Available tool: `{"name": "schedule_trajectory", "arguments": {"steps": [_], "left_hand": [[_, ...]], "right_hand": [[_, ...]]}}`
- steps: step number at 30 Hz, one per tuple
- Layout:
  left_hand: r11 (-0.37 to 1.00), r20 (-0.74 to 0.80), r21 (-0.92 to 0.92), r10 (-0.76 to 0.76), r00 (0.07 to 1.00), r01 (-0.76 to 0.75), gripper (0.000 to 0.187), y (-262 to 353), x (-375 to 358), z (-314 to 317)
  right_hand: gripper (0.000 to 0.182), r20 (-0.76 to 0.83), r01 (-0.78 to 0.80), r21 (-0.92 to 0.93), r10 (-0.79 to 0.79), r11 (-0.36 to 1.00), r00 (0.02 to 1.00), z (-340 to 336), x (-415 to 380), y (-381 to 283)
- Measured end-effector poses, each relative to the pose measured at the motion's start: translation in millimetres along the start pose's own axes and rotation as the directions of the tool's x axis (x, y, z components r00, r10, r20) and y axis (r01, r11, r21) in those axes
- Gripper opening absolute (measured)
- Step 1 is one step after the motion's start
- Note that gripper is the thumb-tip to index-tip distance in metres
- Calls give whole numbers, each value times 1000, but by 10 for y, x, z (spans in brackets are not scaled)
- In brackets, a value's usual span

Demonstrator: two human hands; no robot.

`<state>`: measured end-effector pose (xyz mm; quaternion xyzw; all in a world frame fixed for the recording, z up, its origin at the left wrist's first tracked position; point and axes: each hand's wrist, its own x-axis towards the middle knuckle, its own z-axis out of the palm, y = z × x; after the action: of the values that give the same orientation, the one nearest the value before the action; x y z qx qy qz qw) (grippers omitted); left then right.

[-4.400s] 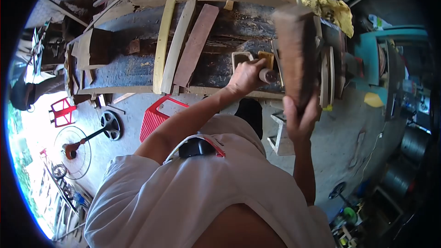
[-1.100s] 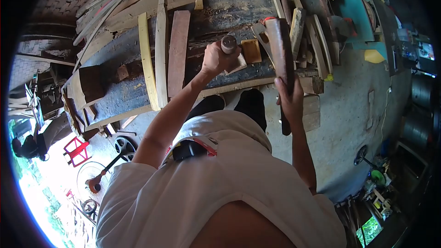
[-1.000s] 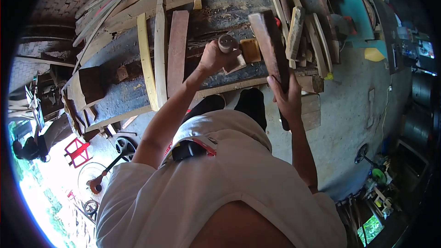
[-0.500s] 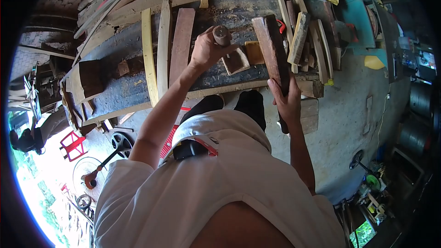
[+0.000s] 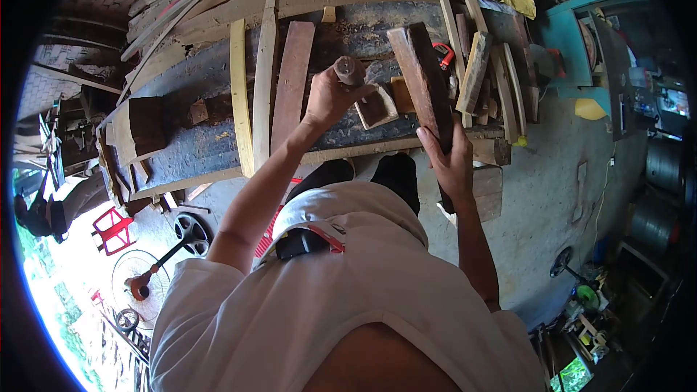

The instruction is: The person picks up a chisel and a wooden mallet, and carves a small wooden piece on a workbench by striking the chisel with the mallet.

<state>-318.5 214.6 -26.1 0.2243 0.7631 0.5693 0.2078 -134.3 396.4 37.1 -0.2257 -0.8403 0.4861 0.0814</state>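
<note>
My left hand (image 5: 330, 99) is closed around the round wooden handle of a chisel (image 5: 348, 69), held upright with its flat top facing me; its blade is hidden below. Right under that hand is a small square wooden block (image 5: 377, 110) with a hollow in its top, lying on the bench. My right hand (image 5: 451, 158) grips a long, heavy, dark wooden mallet (image 5: 421, 76) by its narrower lower end. The thick head of the mallet is raised over the bench, apart from the chisel and to its right. A yellowish wood block (image 5: 402, 94) lies partly behind the mallet.
The dark workbench (image 5: 207, 138) carries several boards, among them a reddish plank (image 5: 292, 80) and a pale yellow strip (image 5: 240, 94). A red-handled tool (image 5: 444, 54) and short offcuts (image 5: 475, 72) lie at right. A teal machine (image 5: 570, 43) stands far right; a fan (image 5: 139, 287) stands left.
The mallet's head has shifted slightly left, towards the chisel. The whole view has moved a little, so the bench appears lower. Both hands keep their grips.
</note>
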Motion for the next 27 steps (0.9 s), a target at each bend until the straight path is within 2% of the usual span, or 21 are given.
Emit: {"name": "schedule_trajectory", "arguments": {"steps": [2,3,5,6,7,8,9,10,12,13,14,16,17,18,20,24,26,27], "left_hand": [[993,-69,116,28,997,-20,45,8,-36,47],[993,-71,113,27,997,-18,45,-20,-33,73],[978,-131,120,183,974,-168,44,-108,-7,119],[978,-135,120,185,974,-169,44,-141,5,102],[997,-51,-31,66,997,-68,43,-179,8,68],[984,50,-172,-42,998,50,43,-145,-1,37],[961,99,-277,38,994,-9,42,-92,-11,-9],[960,95,-278,34,995,-6,42,-89,1,-55],[993,259,-30,120,958,-116,43,-84,68,-148],[986,182,30,153,971,-161,45,-73,64,-109],[987,178,31,153,972,-161,45,-5,44,-94],[983,-5,181,19,1000,-17,48,130,-20,-60],[971,-83,232,77,994,-56,48,133,-43,-20],[972,-81,230,75,994,-55,48,130,-59,19],[929,-192,356,180,965,-102,45,115,-81,82],[907,-191,389,254,948,-164,42,29,-72,225],[895,-180,383,314,932,-227,41,31,-37,286],[892,-158,398,296,942,-214,41,47,-51,292]], "right_hand": [[43,21,8,-16,-7,1000,1000,11,45,-98],[44,28,26,-27,-25,999,999,27,74,-150],[45,37,45,-41,-44,998,998,71,115,-186],[46,30,127,-56,-125,990,992,100,143,-188],[47,26,207,-70,-206,976,978,118,166,-191],[47,30,210,-70,-209,975,978,121,179,-196],[47,45,230,-104,-227,968,973,123,184,-201],[47,61,248,-137,-242,959,968,127,181,-208],[47,70,254,-118,-247,960,966,105,201,-293],[47,74,260,-97,-254,961,964,94,214,-335],[47,77,263,-97,-256,960,963,87,226,-357],[47,60,232,-64,-229,971,972,73,236,-376],[47,61,230,-66,-226,971,972,70,238,-377],[47,50,231,-55,-228,971,972,68,242,-376],[47,41,232,-46,-231,972,972,76,244,-367],[47,43,287,-73,-284,955,958,80,273,-387],[47,51,317,-88,-314,944,948,24,275,-537],[47,38,350,-59,-348,935,937,-25,269,-674]]}}
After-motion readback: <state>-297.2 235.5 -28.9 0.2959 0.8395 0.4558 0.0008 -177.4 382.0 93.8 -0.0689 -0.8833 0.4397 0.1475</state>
